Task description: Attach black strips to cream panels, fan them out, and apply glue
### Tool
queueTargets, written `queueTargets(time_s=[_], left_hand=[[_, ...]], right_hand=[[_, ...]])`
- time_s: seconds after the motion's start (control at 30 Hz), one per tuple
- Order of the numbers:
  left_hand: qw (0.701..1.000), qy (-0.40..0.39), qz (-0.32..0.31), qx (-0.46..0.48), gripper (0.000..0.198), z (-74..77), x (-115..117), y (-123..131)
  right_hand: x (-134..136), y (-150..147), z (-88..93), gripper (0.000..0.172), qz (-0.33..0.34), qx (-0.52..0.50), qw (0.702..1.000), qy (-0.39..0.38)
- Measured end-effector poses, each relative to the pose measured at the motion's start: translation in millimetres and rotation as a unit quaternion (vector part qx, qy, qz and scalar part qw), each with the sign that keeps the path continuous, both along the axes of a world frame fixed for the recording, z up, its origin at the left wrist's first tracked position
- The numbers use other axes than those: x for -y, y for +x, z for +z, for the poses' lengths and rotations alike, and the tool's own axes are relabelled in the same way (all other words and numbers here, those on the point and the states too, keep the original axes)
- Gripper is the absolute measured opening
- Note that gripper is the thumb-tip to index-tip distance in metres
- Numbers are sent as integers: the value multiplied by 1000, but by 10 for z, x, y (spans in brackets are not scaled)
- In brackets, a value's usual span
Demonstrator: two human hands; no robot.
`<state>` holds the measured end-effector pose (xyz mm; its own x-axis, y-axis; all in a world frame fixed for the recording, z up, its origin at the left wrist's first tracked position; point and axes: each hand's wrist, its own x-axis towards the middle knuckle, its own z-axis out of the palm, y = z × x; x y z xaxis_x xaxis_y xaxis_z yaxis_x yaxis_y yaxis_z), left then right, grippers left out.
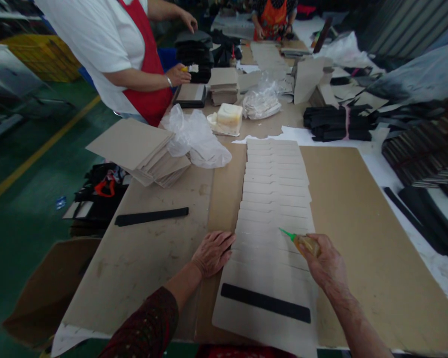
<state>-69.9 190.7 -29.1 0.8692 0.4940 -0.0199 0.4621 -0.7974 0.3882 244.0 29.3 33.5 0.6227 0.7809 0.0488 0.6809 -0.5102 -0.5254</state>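
My right hand (326,261) is wrapped round a glue bottle (306,244) with a green nozzle, whose tip points left over a row of overlapping grey cardboard sheets (272,191). The sheets run from the table's near edge toward the back. My left hand (213,252) lies flat, fingers stretched, at the left edge of that row. Across the nearest sheet lies a black strip (266,302). More black strips (152,217) rest on the table to the left of my left hand.
At the left edge stands a stack of cardboard sheets (134,149) beside a crumpled plastic bag (197,136). Behind them sits a pale block (229,118). Bundled black strips (338,123) lie at the right. A co-worker in a red apron (145,69) works at the back left.
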Motion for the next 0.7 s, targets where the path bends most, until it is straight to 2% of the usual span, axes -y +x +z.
queueTargets(time_s=[0.5,0.7], left_hand=[[1000,-6,4,-12,53,17,16,0],[1000,-3,2,-5,52,21,14,-2]], right_hand=[[-241,-205,25,43,68,-27,997,18],[-354,-322,49,41,82,-46,996,2]])
